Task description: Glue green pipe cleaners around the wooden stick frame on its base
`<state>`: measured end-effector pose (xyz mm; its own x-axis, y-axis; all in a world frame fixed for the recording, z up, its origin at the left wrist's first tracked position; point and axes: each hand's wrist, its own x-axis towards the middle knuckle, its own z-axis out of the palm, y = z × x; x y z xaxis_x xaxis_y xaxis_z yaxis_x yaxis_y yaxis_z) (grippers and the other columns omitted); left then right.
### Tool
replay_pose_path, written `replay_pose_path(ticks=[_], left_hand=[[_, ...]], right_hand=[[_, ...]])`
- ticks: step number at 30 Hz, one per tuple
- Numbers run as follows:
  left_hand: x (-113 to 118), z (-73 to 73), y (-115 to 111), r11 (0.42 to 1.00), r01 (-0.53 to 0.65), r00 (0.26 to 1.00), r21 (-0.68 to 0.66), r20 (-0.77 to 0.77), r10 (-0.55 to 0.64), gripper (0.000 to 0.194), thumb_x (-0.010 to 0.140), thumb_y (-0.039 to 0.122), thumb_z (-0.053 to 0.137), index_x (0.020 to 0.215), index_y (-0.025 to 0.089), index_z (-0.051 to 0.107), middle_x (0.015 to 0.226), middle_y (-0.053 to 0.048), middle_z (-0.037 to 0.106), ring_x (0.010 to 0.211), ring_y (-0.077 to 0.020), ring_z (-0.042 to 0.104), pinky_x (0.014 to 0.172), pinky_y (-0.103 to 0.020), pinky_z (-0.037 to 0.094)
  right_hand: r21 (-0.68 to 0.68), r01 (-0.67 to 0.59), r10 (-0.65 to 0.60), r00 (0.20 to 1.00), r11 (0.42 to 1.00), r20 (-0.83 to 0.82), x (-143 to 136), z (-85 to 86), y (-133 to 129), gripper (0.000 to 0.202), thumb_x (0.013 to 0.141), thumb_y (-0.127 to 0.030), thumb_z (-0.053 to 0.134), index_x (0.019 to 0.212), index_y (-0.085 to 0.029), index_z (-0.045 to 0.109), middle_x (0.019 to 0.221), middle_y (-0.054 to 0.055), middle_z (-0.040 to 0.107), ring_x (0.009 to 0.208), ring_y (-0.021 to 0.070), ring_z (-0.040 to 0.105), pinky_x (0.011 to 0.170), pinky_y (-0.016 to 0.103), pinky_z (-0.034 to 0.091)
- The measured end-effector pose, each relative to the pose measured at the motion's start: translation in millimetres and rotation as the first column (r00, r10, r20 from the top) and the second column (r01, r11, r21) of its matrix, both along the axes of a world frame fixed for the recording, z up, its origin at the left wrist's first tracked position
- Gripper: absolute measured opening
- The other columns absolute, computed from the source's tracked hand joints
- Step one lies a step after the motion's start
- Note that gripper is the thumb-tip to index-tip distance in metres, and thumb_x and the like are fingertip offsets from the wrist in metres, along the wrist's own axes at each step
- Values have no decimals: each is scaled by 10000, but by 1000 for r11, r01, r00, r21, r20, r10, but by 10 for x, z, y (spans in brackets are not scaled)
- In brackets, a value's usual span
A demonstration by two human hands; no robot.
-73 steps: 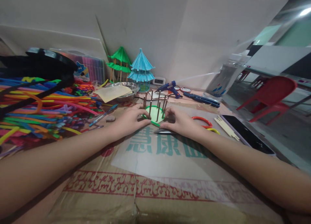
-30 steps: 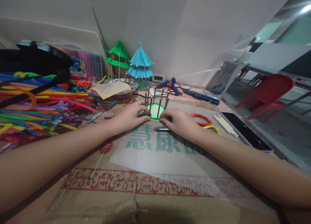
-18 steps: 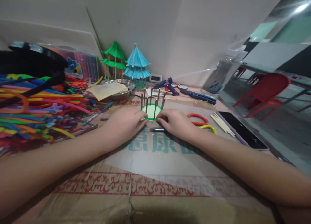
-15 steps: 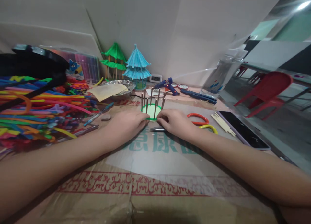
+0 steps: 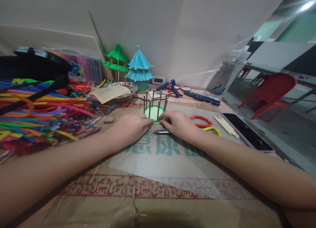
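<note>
A round pale green base (image 5: 154,112) with a bright green rim lies on the covered table, and several brown sticks (image 5: 158,110) stand upright around its edge. My left hand (image 5: 134,126) is closed at the near left of the rim, fingertips pressed on it. At the near right, my right hand (image 5: 176,123) has thumb and fingers pinched on the rim beside a stick. Scissors with red and yellow handles (image 5: 201,121) lie partly under my right hand, their blades pointing left.
Colourful pipe cleaners (image 5: 37,112) are heaped at left. Behind stand a green pavilion (image 5: 117,61), a blue pavilion (image 5: 139,68), a metal bowl (image 5: 132,87), a glue gun (image 5: 170,86) and a bottle (image 5: 219,78). At right lie pale sticks (image 5: 225,126) and a phone (image 5: 247,130).
My left hand has shifted slightly right along the near rim. My right hand has stayed almost in place, and the base and sticks have barely moved.
</note>
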<state>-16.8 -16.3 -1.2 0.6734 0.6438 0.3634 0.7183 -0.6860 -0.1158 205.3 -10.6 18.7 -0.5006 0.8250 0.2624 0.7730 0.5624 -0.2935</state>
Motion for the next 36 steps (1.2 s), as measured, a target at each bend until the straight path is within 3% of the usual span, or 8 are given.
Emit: replay_pose_path(ticks=[6,16,27,36], left_hand=[[21,48,-44,999,-27,999,26,31,26,282,981,312,467,1074,209,712,914,-82,747,804,-236,691,645,-324,471],[48,72,-23,991,-26,1000,-129,14,28,295,976,302,467,1110,231,719,994,-76,761,847,-253,707,666,-335,486],[48,27,-44,1000,15,1000,-18,12,-14,335,1013,342,401,1124,237,699,937,-71,735,794,-211,680,643,-305,466],[73,46,-43,998,-12,1000,-69,-19,11,316,1008,331,418,1141,229,685,944,-75,736,802,-219,688,635,-304,457]], right_hand=[[-16,-2,2,1000,1000,-15,12,-6,18,195,883,-163,583,979,-181,752,906,57,760,772,175,629,681,258,387],[7,23,-23,999,1000,43,-25,23,13,182,901,-176,565,966,-176,734,869,59,748,745,171,610,655,256,352],[6,39,-39,998,999,42,-5,1,39,137,896,-206,586,949,-194,711,732,17,685,626,139,536,589,242,304],[-26,54,-53,998,998,47,-30,53,12,144,897,-203,577,948,-192,711,780,31,707,662,148,566,599,243,318]])
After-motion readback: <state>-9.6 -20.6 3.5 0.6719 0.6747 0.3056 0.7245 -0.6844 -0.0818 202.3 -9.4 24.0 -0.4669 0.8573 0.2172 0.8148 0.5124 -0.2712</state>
